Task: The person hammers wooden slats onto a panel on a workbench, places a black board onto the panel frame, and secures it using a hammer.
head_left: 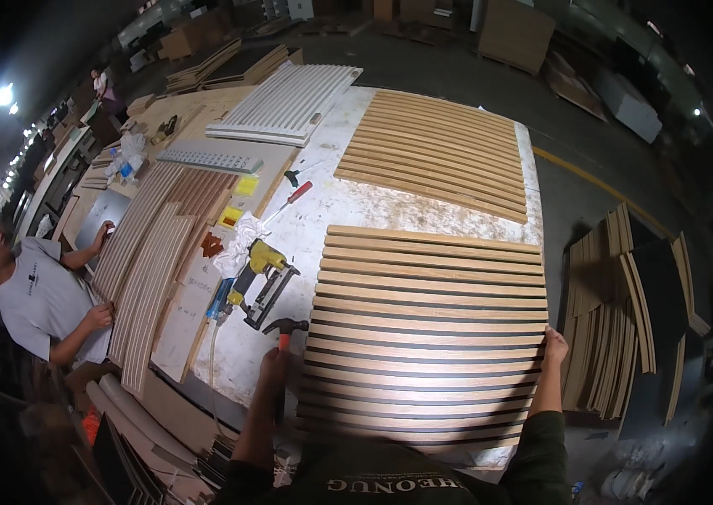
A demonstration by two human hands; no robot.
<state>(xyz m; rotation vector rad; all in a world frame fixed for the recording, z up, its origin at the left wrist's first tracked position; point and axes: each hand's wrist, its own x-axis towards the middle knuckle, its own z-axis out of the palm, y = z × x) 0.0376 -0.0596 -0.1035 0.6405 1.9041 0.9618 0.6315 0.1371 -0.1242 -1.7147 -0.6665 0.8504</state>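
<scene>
In front of me lies a slatted wood panel [432, 311], its light oak strips divided by dark grooves. My left hand [273, 369] is closed around the handle of a claw hammer [286, 326], whose dark head rests beside the panel's left edge. At the opposite edge, my right hand [555, 346] grips the panel's side with fingers curled. A yellow and black nail gun [262, 278] lies just beyond the hammer, next to a crumpled white cloth [240, 242]. Farther off is a second slatted panel [440, 151] of the same wood.
A red-handled screwdriver [298, 194] lies on the white worktable [310, 215]. White slatted panels [285, 103] are stacked at the far end. On the left, a co-worker [53, 295] handles grey-brown slatted panels [148, 269]. Stacked boards [613, 320] stand right of the table.
</scene>
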